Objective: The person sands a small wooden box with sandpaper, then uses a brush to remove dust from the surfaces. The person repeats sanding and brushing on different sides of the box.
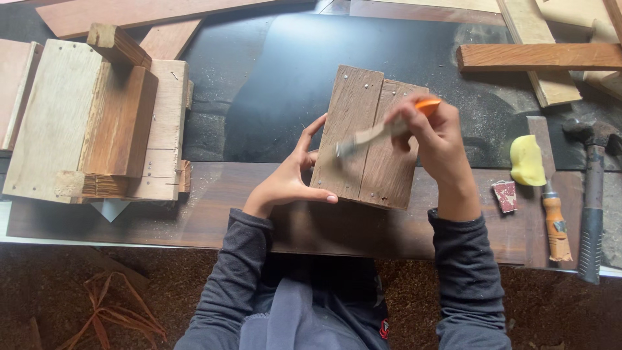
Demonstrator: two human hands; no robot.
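Note:
A small panel of two nailed brown wooden boards (363, 159) stands tilted on the dark worktop (214, 201). My left hand (288, 178) steadies its left edge, with the thumb under the lower corner. My right hand (434, 139) is closed on a brush with an orange handle (427, 104). The brush's pale, blurred shaft (369, 136) points left across the panel's face.
A stack of wooden blocks and boards (97, 123) sits at the left. Loose planks (538, 57) lie at the back right. A yellow sponge (526, 160), a small sanding block (505, 196), a wooden-handled tool (556, 223) and a hammer (593, 201) lie to the right. Sawdust covers the floor below.

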